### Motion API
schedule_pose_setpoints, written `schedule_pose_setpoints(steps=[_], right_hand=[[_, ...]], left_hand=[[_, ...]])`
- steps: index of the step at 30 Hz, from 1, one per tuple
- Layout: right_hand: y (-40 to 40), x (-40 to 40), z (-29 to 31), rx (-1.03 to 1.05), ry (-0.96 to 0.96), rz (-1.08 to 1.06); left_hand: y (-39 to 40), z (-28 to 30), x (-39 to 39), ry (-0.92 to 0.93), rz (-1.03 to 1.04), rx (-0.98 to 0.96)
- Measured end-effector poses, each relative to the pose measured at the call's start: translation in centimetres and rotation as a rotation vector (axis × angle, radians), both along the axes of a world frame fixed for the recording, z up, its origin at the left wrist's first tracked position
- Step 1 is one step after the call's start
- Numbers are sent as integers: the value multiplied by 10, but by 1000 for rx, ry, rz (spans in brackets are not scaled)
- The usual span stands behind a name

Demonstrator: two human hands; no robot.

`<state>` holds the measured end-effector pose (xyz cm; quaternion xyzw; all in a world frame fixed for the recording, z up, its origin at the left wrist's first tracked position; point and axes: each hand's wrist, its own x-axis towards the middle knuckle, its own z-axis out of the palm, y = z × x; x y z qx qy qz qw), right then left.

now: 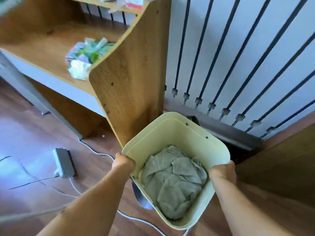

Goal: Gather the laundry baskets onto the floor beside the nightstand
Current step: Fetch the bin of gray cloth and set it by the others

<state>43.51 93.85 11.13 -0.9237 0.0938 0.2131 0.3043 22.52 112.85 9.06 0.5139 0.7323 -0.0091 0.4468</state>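
Observation:
A pale yellow laundry basket (172, 130) with rounded corners is held above the wooden floor, right beside the side panel of a wooden nightstand (129, 86). A crumpled grey-green cloth (173, 181) lies in its bottom. My left hand (125, 161) grips the basket's left rim. My right hand (223, 171) grips the right rim. A dark handle shows at the basket's far side. No other basket is in view.
A white wall panel with dark vertical slats (238, 65) and a dark baseboard stand behind the basket. A grey power adapter (64, 162) with white cables lies on the floor at left. A wooden panel (281, 167) is at right. Plastic packets (85, 57) sit on the nightstand shelf.

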Motion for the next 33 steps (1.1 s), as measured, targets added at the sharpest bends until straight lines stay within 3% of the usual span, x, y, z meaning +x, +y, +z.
schedule_pose_setpoints(steps=[12, 19, 33], right_hand=[[3, -109, 144, 46, 67, 201], [-7, -178, 174, 82, 231, 229], [71, -330, 284, 210, 78, 590]], left_hand=[[-41, 179, -143, 28, 125, 108], [-65, 234, -221, -3, 184, 117], [-81, 333, -408, -101, 554, 305]])
